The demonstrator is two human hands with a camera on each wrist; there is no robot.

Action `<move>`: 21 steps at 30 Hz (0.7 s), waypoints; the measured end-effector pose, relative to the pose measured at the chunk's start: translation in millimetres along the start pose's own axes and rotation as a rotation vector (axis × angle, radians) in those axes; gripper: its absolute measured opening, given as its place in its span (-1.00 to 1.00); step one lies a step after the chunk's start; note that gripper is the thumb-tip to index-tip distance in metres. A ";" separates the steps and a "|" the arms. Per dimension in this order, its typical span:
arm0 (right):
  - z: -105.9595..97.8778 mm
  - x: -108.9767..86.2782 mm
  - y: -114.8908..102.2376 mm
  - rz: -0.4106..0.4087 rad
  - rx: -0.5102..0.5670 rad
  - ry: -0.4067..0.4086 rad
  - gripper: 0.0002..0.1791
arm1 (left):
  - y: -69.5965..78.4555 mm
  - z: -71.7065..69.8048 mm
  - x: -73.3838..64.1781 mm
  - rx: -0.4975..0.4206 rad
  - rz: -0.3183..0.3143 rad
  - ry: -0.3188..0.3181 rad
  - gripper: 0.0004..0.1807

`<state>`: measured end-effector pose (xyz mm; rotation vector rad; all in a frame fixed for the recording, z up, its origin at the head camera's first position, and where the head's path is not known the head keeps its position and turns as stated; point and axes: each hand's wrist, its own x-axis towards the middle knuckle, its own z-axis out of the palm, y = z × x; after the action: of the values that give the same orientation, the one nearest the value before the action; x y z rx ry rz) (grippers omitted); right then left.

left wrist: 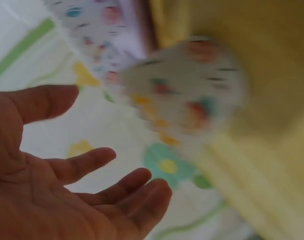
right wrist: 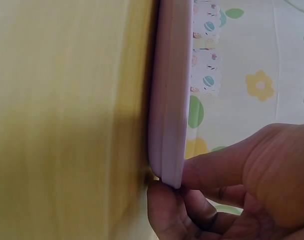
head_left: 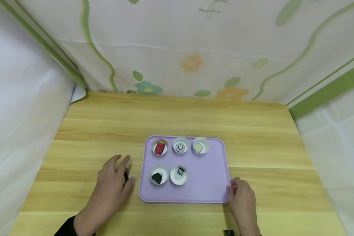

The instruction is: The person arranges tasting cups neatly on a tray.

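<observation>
A small printed paper cup (left wrist: 191, 90) stands on the table left of the tray, with something dark inside. My left hand (head_left: 110, 183) hovers around it, fingers spread and thumb apart; in the left wrist view a gap shows between fingertips and cup. On the lilac tray (head_left: 206, 177) stand several like cups: a back row holding a red-topped toy sushi piece (head_left: 159, 147), a round roll piece (head_left: 180, 147) and a yellow-centred white piece (head_left: 198, 147). In front are a black-wrapped rice ball (head_left: 157, 178) and a black-patterned white piece (head_left: 180, 172). My right hand (head_left: 243, 200) pinches the tray's near right corner.
The wooden table (head_left: 268, 137) runs back to a flower-printed white curtain (head_left: 165, 62), with white cloth at both sides. A small dark object (head_left: 228, 232) lies at the near edge, left of my right wrist.
</observation>
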<state>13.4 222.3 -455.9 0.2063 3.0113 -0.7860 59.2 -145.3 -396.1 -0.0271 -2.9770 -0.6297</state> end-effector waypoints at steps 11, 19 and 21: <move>-0.8 -0.3 -0.2 0.030 0.007 -0.032 -0.88 | -14.8 18.6 -20.0 0.072 -0.020 -0.046 -0.16; -0.2 0.7 1.0 0.014 0.006 -0.014 -0.91 | -15.4 23.2 -19.1 0.034 0.047 0.038 -0.31; -0.5 1.3 1.0 0.013 0.004 -0.011 -0.91 | -15.7 22.6 -18.3 0.029 0.052 0.041 -0.32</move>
<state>12.3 223.6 -455.9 0.2199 2.9952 -0.7897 74.7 -150.4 -424.8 -0.0885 -2.9355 -0.5736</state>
